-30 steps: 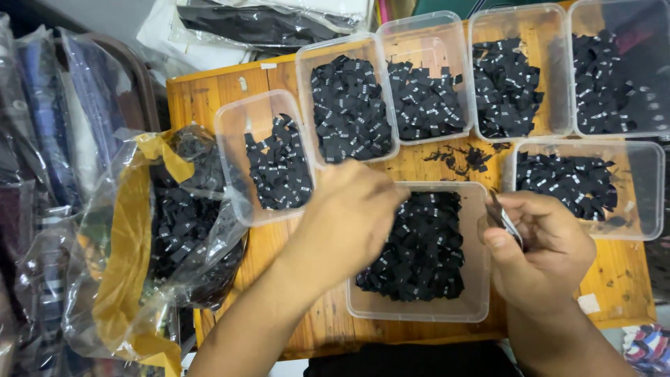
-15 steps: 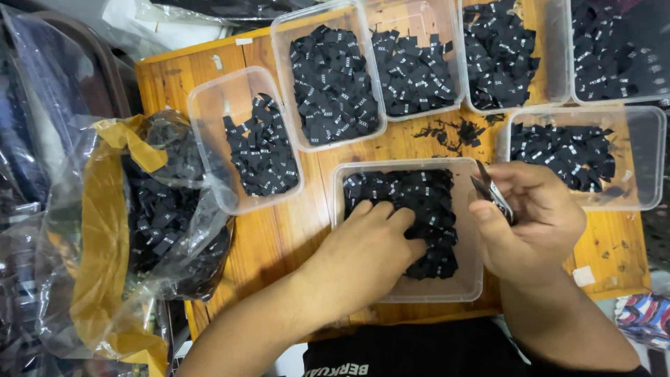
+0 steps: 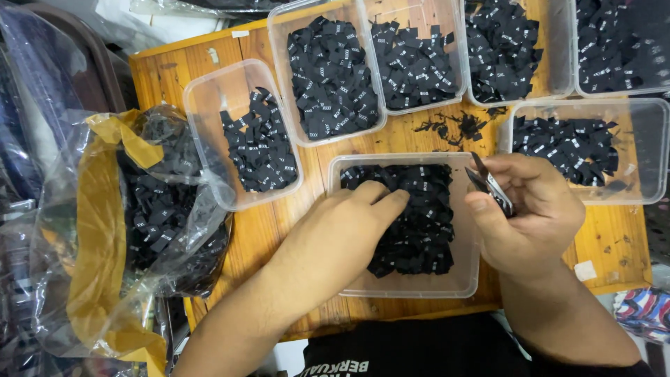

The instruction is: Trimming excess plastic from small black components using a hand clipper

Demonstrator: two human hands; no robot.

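Tabletop (image 3: 174,77) of orange-brown wood carries the whole sorting spread, with a big crinkled clear plastic bag (image 3: 105,230) patched with yellow tape slumped at its left edge, stuffed with small black fabric labels.

Clear plastic tubs come next. Four stand along the far edge, each piled with black labels bearing tiny white marks; the far-left tub (image 3: 328,77) and its neighbour (image 3: 415,59) are well filled. A lower tub on the left (image 3: 241,136) is about half full, and one on the right (image 3: 583,150) holds a thinner layer. Nearest the person sits the front tub (image 3: 405,223), its labels heaped in the middle.

The left hand (image 3: 335,244) lies palm down inside the front tub, fingers spread flat and touching the label pile, gripping nothing that shows. The right hand (image 3: 534,209) hovers over the tub's right rim, its grip clenched on a small pair of snips (image 3: 492,187), blades pointing up and left.

Picking one label cleanly would likely go best with a light fingertip pinch from the top of the heap, rather than a flat press that drags several along, with the blades held well apart from the searching fingers.

Loose black scraps (image 3: 453,127) lie on bare wood between the tubs.
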